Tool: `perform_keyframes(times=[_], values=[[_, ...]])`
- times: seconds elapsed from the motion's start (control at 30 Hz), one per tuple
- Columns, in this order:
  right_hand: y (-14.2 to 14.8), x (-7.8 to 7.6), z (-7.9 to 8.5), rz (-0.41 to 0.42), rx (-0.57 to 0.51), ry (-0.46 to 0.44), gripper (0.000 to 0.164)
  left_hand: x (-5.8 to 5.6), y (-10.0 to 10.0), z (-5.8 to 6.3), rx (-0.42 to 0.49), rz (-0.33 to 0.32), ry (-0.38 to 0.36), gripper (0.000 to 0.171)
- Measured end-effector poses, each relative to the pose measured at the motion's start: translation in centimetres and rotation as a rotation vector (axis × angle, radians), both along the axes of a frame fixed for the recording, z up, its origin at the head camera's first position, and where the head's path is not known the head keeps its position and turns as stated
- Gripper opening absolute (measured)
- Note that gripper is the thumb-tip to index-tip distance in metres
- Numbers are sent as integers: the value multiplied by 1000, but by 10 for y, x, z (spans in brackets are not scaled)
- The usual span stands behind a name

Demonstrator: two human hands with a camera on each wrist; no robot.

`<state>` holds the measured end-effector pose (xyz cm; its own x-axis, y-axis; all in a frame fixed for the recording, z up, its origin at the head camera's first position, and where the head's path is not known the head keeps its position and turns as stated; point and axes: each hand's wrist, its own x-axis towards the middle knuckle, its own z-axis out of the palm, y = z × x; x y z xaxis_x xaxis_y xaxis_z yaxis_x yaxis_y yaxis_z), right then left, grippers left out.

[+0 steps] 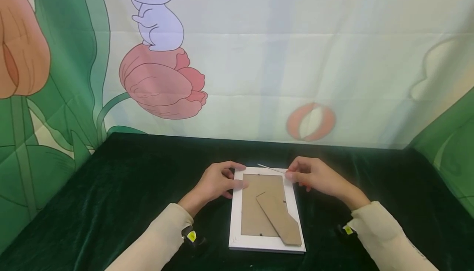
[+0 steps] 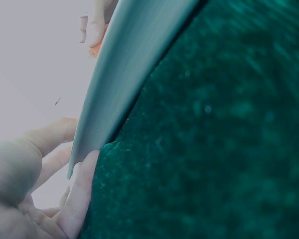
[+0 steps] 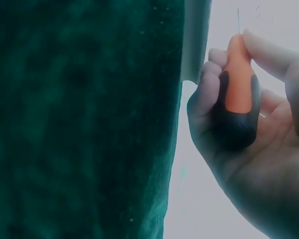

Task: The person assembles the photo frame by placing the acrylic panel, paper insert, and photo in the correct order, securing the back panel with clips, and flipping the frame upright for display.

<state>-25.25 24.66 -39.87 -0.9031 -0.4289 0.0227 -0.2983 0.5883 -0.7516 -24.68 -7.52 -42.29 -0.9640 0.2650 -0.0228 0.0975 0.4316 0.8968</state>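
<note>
A white picture frame (image 1: 235,221) lies face down on the dark green cloth, its brown backing board (image 1: 252,217) showing. A brown easel stand (image 1: 279,219) slants across the board toward the near right corner. At the far left corner, my left hand (image 1: 216,180) grips the frame's edge, thumb on the back and fingers around the side. My right hand (image 1: 320,176) holds a screwdriver (image 3: 239,92) with an orange and black handle, close to the far right corner. Its thin shaft points left over the frame's far edge. Small dark tabs (image 1: 284,201) show along the board's edges.
Green velvet cloth (image 1: 148,172) covers the table around the frame. Behind it hangs a pale curtain (image 1: 237,65) printed with flowers and a white animal. Dark wrist straps with yellow tags (image 1: 191,236) sit at both cuffs.
</note>
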Motion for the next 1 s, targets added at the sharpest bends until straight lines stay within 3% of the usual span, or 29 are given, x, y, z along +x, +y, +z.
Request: perform_keyframes(times=[0.47,1.0], values=[[-3,1,-4,-7,20,-7,24,1,-1,0,8,-5,5,49],[-4,1,-5,-10,82,75,18,0,-1,-1,22,-21,19,47]])
